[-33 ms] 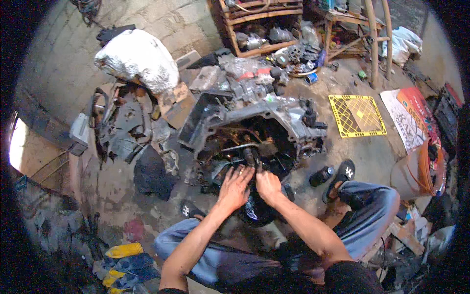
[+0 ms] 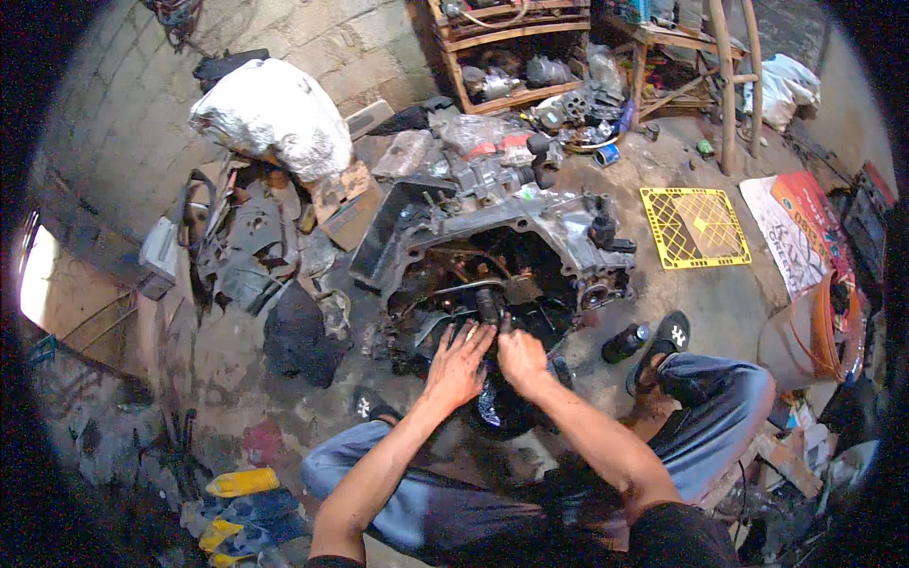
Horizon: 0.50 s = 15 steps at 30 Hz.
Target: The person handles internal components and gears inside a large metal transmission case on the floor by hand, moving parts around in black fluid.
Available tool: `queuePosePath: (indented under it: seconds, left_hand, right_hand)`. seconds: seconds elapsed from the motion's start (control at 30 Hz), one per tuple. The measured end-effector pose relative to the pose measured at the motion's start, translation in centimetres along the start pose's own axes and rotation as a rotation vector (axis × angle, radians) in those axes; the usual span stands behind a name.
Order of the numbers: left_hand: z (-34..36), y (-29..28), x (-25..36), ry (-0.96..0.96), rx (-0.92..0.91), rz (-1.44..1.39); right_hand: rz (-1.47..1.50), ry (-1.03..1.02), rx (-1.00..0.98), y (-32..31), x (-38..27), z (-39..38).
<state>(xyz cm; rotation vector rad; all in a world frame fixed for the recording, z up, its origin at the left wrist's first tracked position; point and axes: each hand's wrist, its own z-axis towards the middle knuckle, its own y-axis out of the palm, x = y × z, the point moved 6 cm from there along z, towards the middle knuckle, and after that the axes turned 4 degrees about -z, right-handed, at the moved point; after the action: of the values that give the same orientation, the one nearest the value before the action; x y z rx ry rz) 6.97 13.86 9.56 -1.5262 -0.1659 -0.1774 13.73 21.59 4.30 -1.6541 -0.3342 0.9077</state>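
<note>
A large grey metal gearbox housing (image 2: pixel 559 225) lies before me on the floor, its wide opening facing up and its inside dark and greasy. My left hand (image 2: pixel 460 364) rests at its near side, fingers stretched out, the tips beside a dark upright shaft (image 2: pixel 486 305). Close on its right, my right hand (image 2: pixel 522 360) is closed, with one finger or thumb pointing toward the shaft. Whatever it grips is hidden by the fingers. Under my wrists sits a dark rounded thing (image 2: pixel 502 417) with a shiny patch; its kind is unclear.
Beyond the housing lie a black tray (image 2: pixel 402 232) and piled metal parts. A yellow plastic grate (image 2: pixel 696 227) lies to the right, near an orange-rimmed bucket (image 2: pixel 805 331). A dark bottle (image 2: pixel 625 343) stands by my right foot. Yellow bottles (image 2: pixel 241 482) lie at lower left.
The whole view has shifted very slightly. Both hands keep nearly the same place and pose at the housing.
</note>
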Motion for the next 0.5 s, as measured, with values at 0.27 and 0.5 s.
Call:
queuePosePath:
  seconds: [0.27, 0.5]
  left_hand:
    - [0.6, 1.3, 0.1, 0.009, 0.063, 0.043]
    - [0.4, 0.6, -0.7, -0.022, -0.013, 0.007]
  right_hand:
    - [0.112, 0.17, 0.016, -0.8, 2.9, 1.4]
    - [0.074, 0.106, -0.089, -3.1, -0.3, 0.9]
